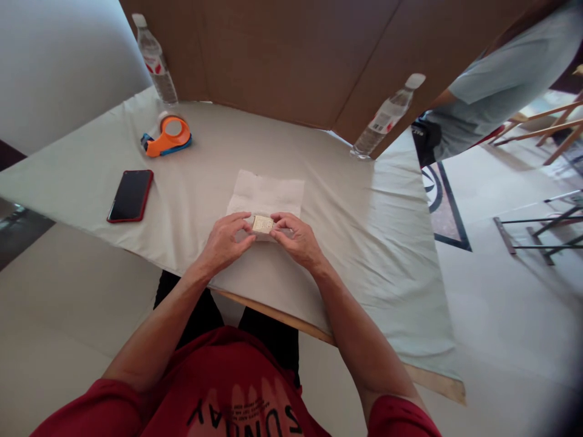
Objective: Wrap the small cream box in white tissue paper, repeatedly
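"Head view: how far along?"
"On the pale cloth-covered table (364, 206), a creased white paper sheet (268, 189) lies spread. The left hand (223, 240) and right hand (298, 240) pinch a small cream rectangular box (263, 224) between them, over its near part."
"Still undone?"
"Box unreleased, sheet unfolded."

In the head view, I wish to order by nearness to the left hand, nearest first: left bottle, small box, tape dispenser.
From the left hand:
1. Small box, at its fingertips, on the right.
2. Tape dispenser, farther up the table, to the left.
3. Left bottle, behind it.
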Available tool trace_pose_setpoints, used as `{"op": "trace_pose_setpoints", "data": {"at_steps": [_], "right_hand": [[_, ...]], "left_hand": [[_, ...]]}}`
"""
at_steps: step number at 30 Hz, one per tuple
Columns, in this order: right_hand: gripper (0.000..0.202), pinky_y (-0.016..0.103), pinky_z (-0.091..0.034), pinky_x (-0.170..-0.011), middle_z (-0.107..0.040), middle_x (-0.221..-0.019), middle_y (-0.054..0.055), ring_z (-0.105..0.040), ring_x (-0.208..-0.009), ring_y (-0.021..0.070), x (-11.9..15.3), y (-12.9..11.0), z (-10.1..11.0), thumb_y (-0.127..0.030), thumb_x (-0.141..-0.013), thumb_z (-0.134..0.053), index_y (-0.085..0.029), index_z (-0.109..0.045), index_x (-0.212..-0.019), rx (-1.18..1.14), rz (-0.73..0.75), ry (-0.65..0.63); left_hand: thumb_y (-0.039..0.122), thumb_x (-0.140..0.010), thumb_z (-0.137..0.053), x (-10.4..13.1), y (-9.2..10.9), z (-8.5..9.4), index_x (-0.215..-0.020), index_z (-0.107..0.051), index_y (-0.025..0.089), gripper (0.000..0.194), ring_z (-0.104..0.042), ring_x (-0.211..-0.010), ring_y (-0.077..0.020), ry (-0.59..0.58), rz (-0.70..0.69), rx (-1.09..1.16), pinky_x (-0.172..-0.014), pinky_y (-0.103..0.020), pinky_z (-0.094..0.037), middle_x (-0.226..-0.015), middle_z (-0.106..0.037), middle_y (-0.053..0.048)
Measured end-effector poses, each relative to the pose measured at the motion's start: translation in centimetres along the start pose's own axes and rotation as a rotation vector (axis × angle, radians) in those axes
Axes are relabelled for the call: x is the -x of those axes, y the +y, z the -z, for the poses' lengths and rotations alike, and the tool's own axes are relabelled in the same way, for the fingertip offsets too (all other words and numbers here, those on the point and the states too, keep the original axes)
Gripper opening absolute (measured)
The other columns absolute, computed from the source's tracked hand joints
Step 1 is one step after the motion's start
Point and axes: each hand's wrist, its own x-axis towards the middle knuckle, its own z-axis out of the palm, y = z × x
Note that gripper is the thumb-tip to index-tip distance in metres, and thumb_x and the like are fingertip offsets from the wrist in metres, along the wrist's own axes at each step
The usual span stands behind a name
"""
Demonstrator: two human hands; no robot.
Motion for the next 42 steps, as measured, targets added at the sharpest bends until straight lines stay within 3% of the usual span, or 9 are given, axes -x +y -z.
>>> {"op": "trace_pose_setpoints", "data": {"at_steps": [5,14,31,38,42], "right_hand": [[0.013,0.042,-0.047,-0.103,-0.074,-0.115,0.01,-0.067,-0.11,0.0234,-0.2,0.0,-0.1,-0.034,-0.082,-0.063,-0.023,-0.061,-0.076,-0.063,-0.058,0.023],[0.016,0.041,-0.048,-0.098,-0.076,-0.11,0.01,-0.07,-0.102,0.0231,-0.1,-0.8,0.1,-0.037,-0.079,-0.065,-0.022,-0.061,-0.074,-0.112,-0.131,0.011],[0.018,0.039,-0.05,-0.092,-0.076,-0.106,0.01,-0.069,-0.099,0.0226,-0.1,-1.2,0.6,-0.035,-0.074,-0.066,-0.021,-0.058,-0.067,-0.21,-0.263,-0.039],[0.017,0.036,-0.051,-0.081,-0.077,-0.097,0.008,-0.069,-0.088,0.0208,-0.1,-1.3,0.1,-0.033,-0.072,-0.065,-0.022,-0.055,-0.065,-0.201,-0.248,-0.007],[0.017,0.03,-0.047,-0.065,-0.074,-0.083,0.004,-0.062,-0.07,0.0162,-0.2,-0.5,0.5,-0.036,-0.073,-0.066,-0.021,-0.059,-0.068,-0.146,-0.3,-0.028]], "left_hand": [[0.026,-0.084,-0.06,-1.6,0.3,-0.8,-0.08,-0.062,0.019,0.008,-0.064,-0.123,-0.0269,-0.034,0.083,0.2,-0.071,-0.029,-0.053,-0.135,-0.068,-0.013],[0.037,-0.08,-0.064,-2.1,-0.6,-1.7,-0.075,-0.064,0.018,0.02,-0.068,-0.106,-0.0238,-0.014,0.165,0.425,-0.093,-0.038,-0.051,-0.11,-0.073,-0.012],[0.036,-0.078,-0.068,-1.9,-0.6,-1.7,-0.069,-0.065,0.018,0.02,-0.067,-0.092,-0.0192,-0.017,0.15,0.484,-0.085,-0.032,-0.049,-0.097,-0.075,-0.008],[0.036,-0.079,-0.065,-2.1,0.0,-1.3,-0.07,-0.063,0.018,0.02,-0.067,-0.087,-0.0181,-0.052,0.179,0.428,-0.082,-0.031,-0.05,-0.092,-0.076,-0.007],[0.035,-0.076,-0.068,-2.7,0.1,-1.0,-0.069,-0.064,0.017,0.019,-0.065,-0.079,-0.0163,-0.107,0.233,0.402,-0.075,-0.029,-0.05,-0.09,-0.076,-0.006]]}}
